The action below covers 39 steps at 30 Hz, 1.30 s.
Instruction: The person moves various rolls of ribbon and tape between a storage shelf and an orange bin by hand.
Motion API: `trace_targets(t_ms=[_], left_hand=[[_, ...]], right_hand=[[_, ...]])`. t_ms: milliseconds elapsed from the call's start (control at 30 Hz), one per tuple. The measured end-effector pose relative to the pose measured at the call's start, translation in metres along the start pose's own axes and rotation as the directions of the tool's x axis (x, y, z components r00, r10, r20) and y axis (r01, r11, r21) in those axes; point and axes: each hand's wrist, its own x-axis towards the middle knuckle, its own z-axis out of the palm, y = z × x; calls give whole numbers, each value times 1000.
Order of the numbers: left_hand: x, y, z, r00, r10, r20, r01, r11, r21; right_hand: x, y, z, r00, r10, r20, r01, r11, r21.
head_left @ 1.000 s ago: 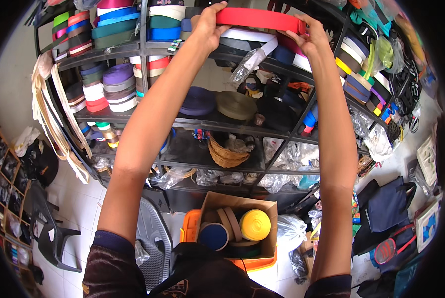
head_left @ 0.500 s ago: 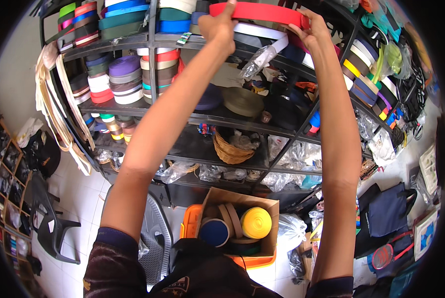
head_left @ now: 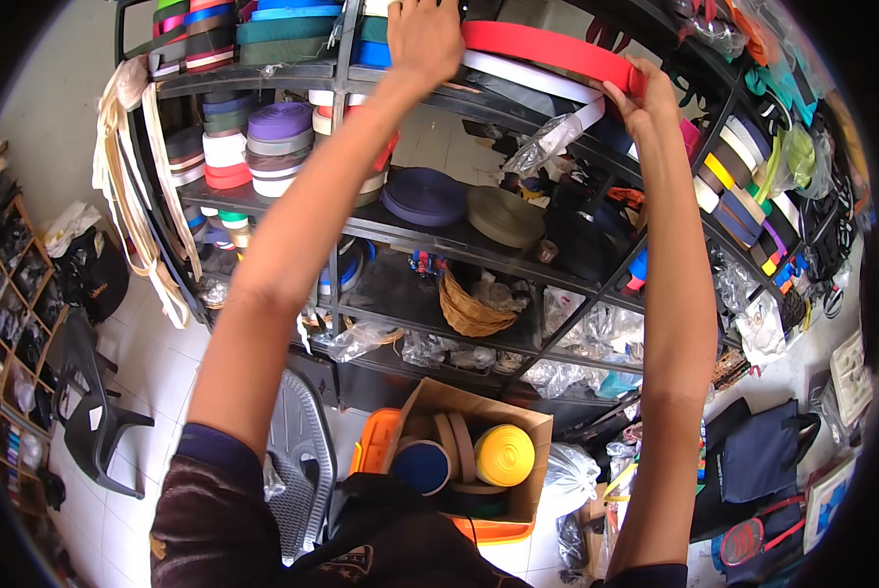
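Note:
At the top of the view, a wide flat roll of red webbing [head_left: 552, 49] sits on the upper shelf, above a white roll [head_left: 532, 76]. My right hand [head_left: 652, 100] grips the red roll's right end, its thumb low on the front face. Beside the roll's left end is my left hand [head_left: 425, 41], seen from the back. Its fingertips reach past the picture's top edge, so their hold is hidden. A clear plastic wrapper [head_left: 545, 145] hangs off the white strap's loose end.
Stacked webbing rolls fill the black rack [head_left: 253, 83]. Lower down lie a navy roll [head_left: 424, 196], an olive roll [head_left: 505, 216] and a wicker basket [head_left: 469, 306]. A cardboard box [head_left: 532, 431] of rolls stands in front, near a grey plastic chair [head_left: 302, 461].
My left hand has shifted left along the shelf, off the red roll's front. My right hand stays at the roll's right end. The whole view has swung slightly left.

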Motion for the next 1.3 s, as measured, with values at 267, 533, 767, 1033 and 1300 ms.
trace_targets(t_ms=[267, 533, 767, 1033, 1300], left_hand=[[5, -27, 21, 809, 22, 588, 24, 997, -71], [34, -43, 41, 604, 35, 796, 62, 994, -91], [38, -50, 49, 610, 8, 793, 89, 993, -79], [32, -57, 46, 577, 64, 814, 81, 988, -134], [35, -50, 45, 610, 1, 792, 79, 995, -62]], right_hand=[[5, 12, -4, 999, 36, -17, -34, 996, 79], [-4, 22, -12, 988, -33, -148, 34, 999, 4], [-57, 25, -28, 954, -139, 264, 235, 894, -381], [-86, 45, -16, 300, -555, 776, 712, -412, -569], [-57, 38, 17, 85, -425, 901, 772, -544, -329]])
